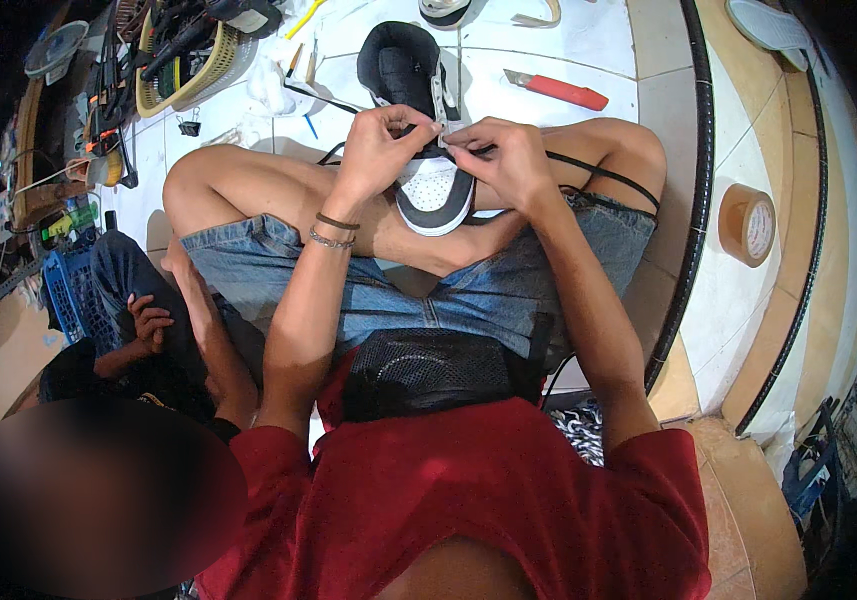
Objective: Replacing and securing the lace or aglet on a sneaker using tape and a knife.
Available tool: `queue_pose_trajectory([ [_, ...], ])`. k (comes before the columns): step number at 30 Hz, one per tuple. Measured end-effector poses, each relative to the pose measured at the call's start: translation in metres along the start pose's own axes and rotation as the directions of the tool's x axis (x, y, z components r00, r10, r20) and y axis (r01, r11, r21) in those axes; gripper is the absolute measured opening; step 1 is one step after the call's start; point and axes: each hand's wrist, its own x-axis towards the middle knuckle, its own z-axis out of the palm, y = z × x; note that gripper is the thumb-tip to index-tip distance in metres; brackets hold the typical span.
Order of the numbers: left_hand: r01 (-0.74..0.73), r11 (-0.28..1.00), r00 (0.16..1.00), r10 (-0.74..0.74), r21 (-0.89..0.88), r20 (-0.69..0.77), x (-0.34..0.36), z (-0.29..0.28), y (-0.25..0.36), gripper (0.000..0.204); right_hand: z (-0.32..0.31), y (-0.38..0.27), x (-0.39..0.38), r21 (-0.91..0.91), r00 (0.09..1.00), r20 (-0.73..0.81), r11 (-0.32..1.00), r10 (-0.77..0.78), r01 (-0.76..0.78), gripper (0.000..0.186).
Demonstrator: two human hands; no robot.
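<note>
Just above the centre of the frame, a black-and-white low sneaker with a perforated white toe lies across the person's crossed bare legs, its toe pointing down the frame and its padded black opening toward the top. The bare left hand, with a dark band and a chain bracelet at the wrist, and the bare right hand meet over the shoe's throat, thumb and forefinger of each drawn close together; whether either pinch is fully closed, and on lace or shoe edge, is too small to tell. A long, thin black cord, probably the lace, runs from near the right hand over the knee at right. The step looks like feeding that lace through the eyelets. Doing it well calls for one hand to steady the eyelet edge while the other presents the tip straight, pinched close behind its end so it does not buckle. The loose length should be kept flat and untwisted, and freed from around the knee before pulling, with even tension and the tongue centred underneath.
</note>
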Motion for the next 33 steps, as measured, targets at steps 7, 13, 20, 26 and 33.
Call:
queue_pose_trajectory([
  [7, 0.027, 1.0, 1.0, -0.027, -0.001, -0.01, -0.001, 0.0, 0.01, 0.016, -0.005, 0.002, 0.009, 0.062, 0.989, 0.035, 0.987, 0.145, -0.147, 0.019],
  [13, -0.001, 1.0, 1.0, 0.001, -0.03, 0.011, 0.001, 0.001, 0.005, 0.015, -0.005, 0.002, 0.017, 0.121, 0.98, 0.078, 0.974, 0.185, -0.194, 0.02],
  [20, 0.029, 0.999, 0.999, -0.029, -0.031, 0.014, 0.001, 0.002, 0.003, 0.013, -0.005, 0.011, 0.012, 0.127, 0.977, 0.105, 0.971, 0.188, -0.2, 0.021],
  [26, 0.018, 0.997, 1.0, -0.018, -0.073, 0.009, 0.0, 0.0, 0.007, 0.013, -0.008, 0.0, 0.015, 0.1, 0.974, 0.078, 0.971, 0.212, -0.219, 0.024],
  [33, 0.016, 0.999, 1.0, -0.016, 0.032, -0.006, -0.001, 0.003, 0.017, 0.014, 0.002, 0.001, 0.009, 0.009, 0.984, 0.021, 0.984, 0.177, -0.177, 0.021],
])
